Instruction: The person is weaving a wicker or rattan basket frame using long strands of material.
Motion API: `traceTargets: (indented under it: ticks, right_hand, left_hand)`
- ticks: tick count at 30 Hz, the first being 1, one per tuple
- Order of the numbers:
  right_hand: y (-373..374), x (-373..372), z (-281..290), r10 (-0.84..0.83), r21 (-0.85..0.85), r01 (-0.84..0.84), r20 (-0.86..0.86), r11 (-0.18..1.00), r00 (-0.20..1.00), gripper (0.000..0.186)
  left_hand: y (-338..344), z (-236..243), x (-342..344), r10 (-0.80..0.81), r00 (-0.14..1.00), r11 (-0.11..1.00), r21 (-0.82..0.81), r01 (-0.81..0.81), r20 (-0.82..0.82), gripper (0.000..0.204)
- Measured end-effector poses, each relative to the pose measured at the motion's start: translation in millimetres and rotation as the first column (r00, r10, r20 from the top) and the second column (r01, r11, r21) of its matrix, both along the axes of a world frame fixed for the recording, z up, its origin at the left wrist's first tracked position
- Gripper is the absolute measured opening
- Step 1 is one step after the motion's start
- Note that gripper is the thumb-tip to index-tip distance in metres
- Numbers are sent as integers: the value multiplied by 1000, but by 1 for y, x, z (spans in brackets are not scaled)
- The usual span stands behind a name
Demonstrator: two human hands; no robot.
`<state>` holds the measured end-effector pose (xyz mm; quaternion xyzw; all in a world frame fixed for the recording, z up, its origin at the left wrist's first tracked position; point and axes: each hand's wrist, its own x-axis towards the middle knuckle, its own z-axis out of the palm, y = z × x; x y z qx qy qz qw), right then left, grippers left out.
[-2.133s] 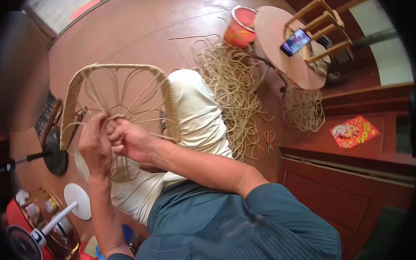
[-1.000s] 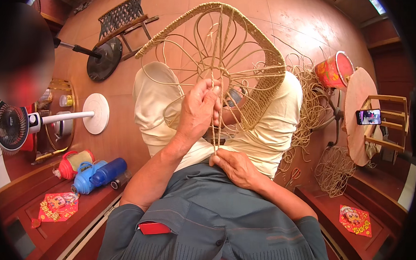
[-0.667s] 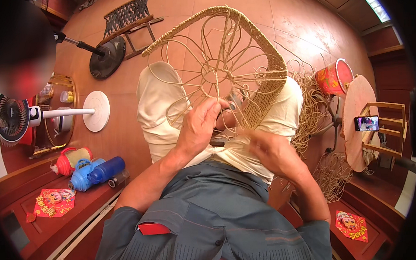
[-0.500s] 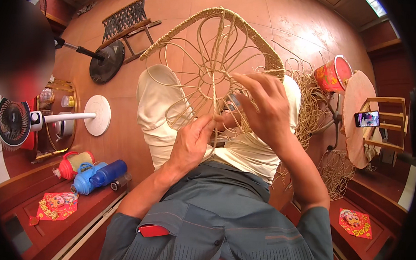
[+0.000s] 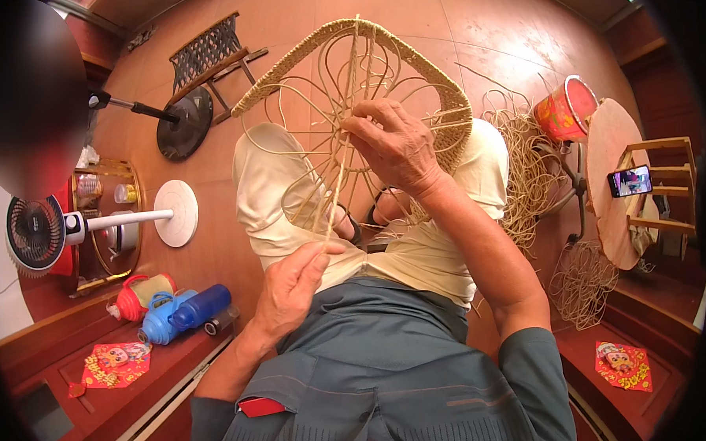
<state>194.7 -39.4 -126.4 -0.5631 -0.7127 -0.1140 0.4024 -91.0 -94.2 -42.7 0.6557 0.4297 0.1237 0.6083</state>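
Note:
A round openwork piece (image 5: 429, 67), with thin looped spokes and a braided tan rim, rests over my knees. A tan cord (image 5: 337, 191) runs tight from its centre down toward my lap. My left hand (image 5: 291, 290) pinches the cord's lower end between thumb and forefinger, just above the waist of my dark shirt. Over the middle of the openwork, my right hand (image 5: 397, 144) is closed, its thumb and fingertips on the cord where it meets the spokes. That hand hides part of the centre ring. Pairs of cord cross from the centre to the rim at the top and right.
Loose tan cord (image 5: 516, 178) lies heaped right of my knee, with another tangle (image 5: 584, 285) nearer. Beyond stand a red bucket (image 5: 565, 107) and a round wooden top bearing a phone (image 5: 629, 182). Left are a white fan (image 5: 175, 213), blue flask (image 5: 201, 306) and folding stool (image 5: 206, 55).
My right hand has moved left and up onto the openwork's centre. My left hand has dropped down and left, drawing the cord out at a slant. The view has shifted slightly.

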Motion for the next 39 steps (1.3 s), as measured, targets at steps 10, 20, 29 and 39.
traceTargets:
  ticks: [10,20,29,39]
  right_hand:
    - [2,3,-13,5,-1,-4,10,1000,1000,17]
    - [-2,-2,-11,-18,-23,19,40,1000,999,19]
    - [3,-5,-15,-4,-45,4,11,999,1000,17]
    - [-3,8,-22,-32,-73,27,-74,997,997,21]
  left_hand:
    - [18,-49,-137,291,918,694,-600,-397,-270,46]
    - [-15,-141,-324,572,585,422,-405,-811,-574,36]
    - [37,-141,-342,94,406,860,-131,-493,-909,29]
    - [85,-33,-10,187,945,619,779,99,-269,23]
